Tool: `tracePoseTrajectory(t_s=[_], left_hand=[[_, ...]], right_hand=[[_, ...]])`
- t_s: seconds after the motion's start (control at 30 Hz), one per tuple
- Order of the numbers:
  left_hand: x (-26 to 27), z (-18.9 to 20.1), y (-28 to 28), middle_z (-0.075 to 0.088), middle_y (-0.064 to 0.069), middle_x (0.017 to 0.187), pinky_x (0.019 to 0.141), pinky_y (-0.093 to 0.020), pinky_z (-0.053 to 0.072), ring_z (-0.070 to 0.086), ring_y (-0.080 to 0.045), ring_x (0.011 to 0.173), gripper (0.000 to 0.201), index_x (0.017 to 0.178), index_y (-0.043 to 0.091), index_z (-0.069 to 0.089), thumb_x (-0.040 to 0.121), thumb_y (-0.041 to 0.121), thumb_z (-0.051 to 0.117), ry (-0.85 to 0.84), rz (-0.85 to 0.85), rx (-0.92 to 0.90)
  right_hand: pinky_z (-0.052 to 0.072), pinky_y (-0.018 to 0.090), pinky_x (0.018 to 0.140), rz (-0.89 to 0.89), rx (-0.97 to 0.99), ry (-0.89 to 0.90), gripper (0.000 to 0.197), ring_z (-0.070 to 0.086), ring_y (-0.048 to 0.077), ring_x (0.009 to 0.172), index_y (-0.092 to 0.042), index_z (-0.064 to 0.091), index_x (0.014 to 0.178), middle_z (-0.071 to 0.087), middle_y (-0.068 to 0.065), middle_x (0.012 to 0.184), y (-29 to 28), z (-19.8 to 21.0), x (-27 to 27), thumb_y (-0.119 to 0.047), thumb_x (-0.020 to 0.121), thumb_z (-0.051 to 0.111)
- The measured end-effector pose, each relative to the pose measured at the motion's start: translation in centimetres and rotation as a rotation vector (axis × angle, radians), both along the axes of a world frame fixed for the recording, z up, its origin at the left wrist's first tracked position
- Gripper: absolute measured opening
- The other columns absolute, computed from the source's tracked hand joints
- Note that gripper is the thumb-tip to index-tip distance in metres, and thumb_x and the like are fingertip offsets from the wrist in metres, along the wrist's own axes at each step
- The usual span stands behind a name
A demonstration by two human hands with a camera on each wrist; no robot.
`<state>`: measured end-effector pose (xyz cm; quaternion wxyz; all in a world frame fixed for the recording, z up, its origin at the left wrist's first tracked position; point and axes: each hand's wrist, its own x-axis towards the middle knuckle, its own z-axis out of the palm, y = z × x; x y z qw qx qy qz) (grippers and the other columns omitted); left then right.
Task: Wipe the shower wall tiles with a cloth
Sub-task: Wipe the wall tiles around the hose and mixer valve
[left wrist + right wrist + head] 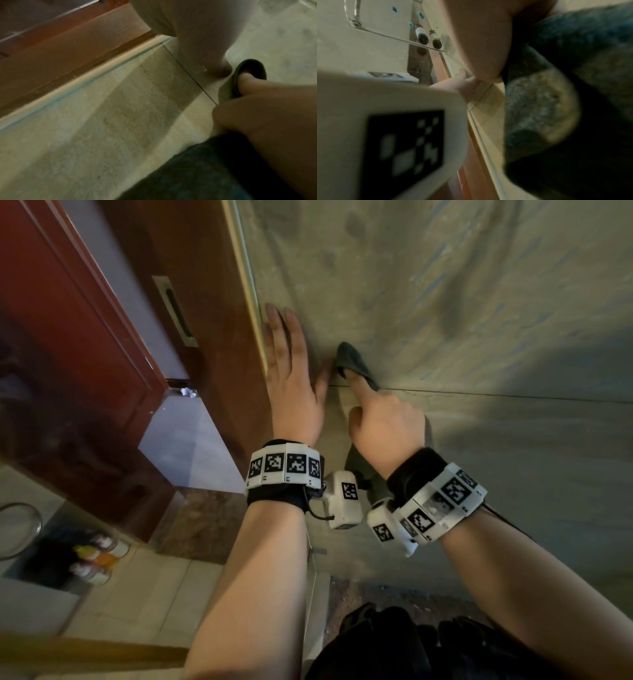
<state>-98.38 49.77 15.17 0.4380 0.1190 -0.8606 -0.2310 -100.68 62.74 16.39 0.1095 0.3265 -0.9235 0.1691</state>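
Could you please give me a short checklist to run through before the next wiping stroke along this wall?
1. Cloth in hand: ok; the right hand grips it, index finger pushing it onto the tile.
2. Cloth touching the wall tiles: ok, just above the grout line.
3. Left hand braced: ok, flat on the tile beside the door frame.
4. Path to the right free: ok, bare tile there.
5. Loose cloth tail clear of the wrist camera: not ok; it fills much of the right wrist view.
6. Cloth dampness: cannot tell.
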Motion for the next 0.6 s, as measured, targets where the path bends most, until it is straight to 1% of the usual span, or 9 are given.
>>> tracePoseTrajectory(t_s=[0.1, 0.17, 0.23, 0.3, 0.33, 0.4, 0.47, 0.57, 0.6], left_hand=[[0.0, 0.0, 0.0, 0.004, -0.028, 0.157, 0.116, -0.037, 0.01, 0.007, -0.038, 0.146, 0.075, 0.15, -0.003, 0.012, 0.097, 0.029, 0.053, 0.007, 0.004, -0.001], [0.0, 0.0, 0.2, 0.006, -0.029, 0.157, 0.116, -0.043, 0.016, 0.01, -0.039, 0.146, 0.075, 0.15, -0.004, 0.013, 0.097, 0.032, 0.053, 0.013, 0.014, 0.001], [-0.1, 0.1, 0.3, 0.006, -0.028, 0.157, 0.115, -0.047, 0.02, 0.01, -0.039, 0.146, 0.076, 0.15, -0.004, 0.013, 0.098, 0.034, 0.052, 0.004, 0.027, 0.008], [-0.1, 0.0, 0.3, 0.006, -0.029, 0.157, 0.115, -0.049, 0.022, 0.01, -0.039, 0.146, 0.075, 0.15, -0.004, 0.013, 0.098, 0.036, 0.05, -0.003, 0.031, 0.005], [-0.1, 0.0, 0.3, 0.006, -0.029, 0.157, 0.116, -0.049, 0.021, 0.01, -0.039, 0.146, 0.075, 0.15, -0.004, 0.013, 0.098, 0.036, 0.05, -0.005, 0.028, 0.0], [0.0, 0.0, 0.1, 0.006, -0.029, 0.157, 0.117, -0.045, 0.016, 0.009, -0.039, 0.146, 0.074, 0.15, -0.004, 0.014, 0.098, 0.033, 0.051, -0.004, 0.015, -0.001], [0.0, 0.0, 0.0, 0.005, -0.029, 0.157, 0.116, -0.039, 0.011, 0.007, -0.038, 0.146, 0.074, 0.15, -0.003, 0.013, 0.098, 0.031, 0.052, -0.008, 0.005, 0.002], [0.1, 0.0, 0.0, 0.004, -0.029, 0.157, 0.117, -0.042, 0.014, 0.007, -0.039, 0.146, 0.075, 0.15, -0.003, 0.012, 0.097, 0.031, 0.052, -0.019, 0.004, -0.004], [0.1, 0.1, 0.1, 0.004, -0.029, 0.157, 0.117, -0.043, 0.015, 0.008, -0.039, 0.146, 0.075, 0.15, -0.004, 0.013, 0.097, 0.031, 0.052, -0.02, 0.008, -0.004]], right_hand=[[0.035, 0.032, 0.058, -0.076, -0.02, 0.021, 0.054, 0.06, 0.031, 0.074, -0.032, 0.031, 0.143, 0.046, 0.004, 0.079, 1.1, 0.3, -0.2, -0.019, 0.091, 0.042], [0.033, 0.03, 0.056, -0.156, -0.061, 0.039, 0.055, 0.054, 0.026, 0.064, -0.028, 0.033, 0.143, 0.044, 0.002, 0.073, 2.0, 0.0, -0.3, -0.018, 0.09, 0.043], [0.033, 0.03, 0.055, -0.188, -0.077, 0.041, 0.059, 0.048, 0.025, 0.059, -0.024, 0.032, 0.145, 0.044, 0.004, 0.069, 2.2, -0.2, -0.2, -0.016, 0.088, 0.045], [0.033, 0.03, 0.056, -0.159, -0.061, 0.015, 0.059, 0.056, 0.029, 0.063, -0.023, 0.032, 0.145, 0.051, 0.008, 0.072, 1.6, -0.2, 0.0, -0.016, 0.088, 0.045], [0.034, 0.031, 0.056, -0.12, -0.048, 0.003, 0.057, 0.059, 0.032, 0.068, -0.024, 0.032, 0.144, 0.057, 0.01, 0.076, 1.1, -0.1, 0.0, -0.017, 0.089, 0.044], [0.035, 0.032, 0.057, -0.036, -0.033, 0.008, 0.057, 0.061, 0.034, 0.074, -0.029, 0.03, 0.144, 0.062, 0.012, 0.085, 0.3, 0.3, 0.0, -0.019, 0.09, 0.043], [0.036, 0.033, 0.058, -0.032, -0.033, 0.022, 0.057, 0.061, 0.034, 0.075, -0.034, 0.029, 0.144, 0.06, 0.01, 0.085, 0.4, 0.9, -0.2, -0.021, 0.09, 0.042], [0.033, 0.031, 0.058, -0.143, -0.057, 0.016, 0.058, 0.052, 0.028, 0.067, -0.036, 0.026, 0.145, 0.049, 0.004, 0.077, 1.6, 1.4, -0.4, -0.022, 0.09, 0.041], [0.032, 0.031, 0.059, -0.174, -0.064, 0.015, 0.06, 0.051, 0.028, 0.066, -0.035, 0.024, 0.146, 0.048, 0.004, 0.075, 1.9, 1.4, -0.2, -0.021, 0.09, 0.041]])
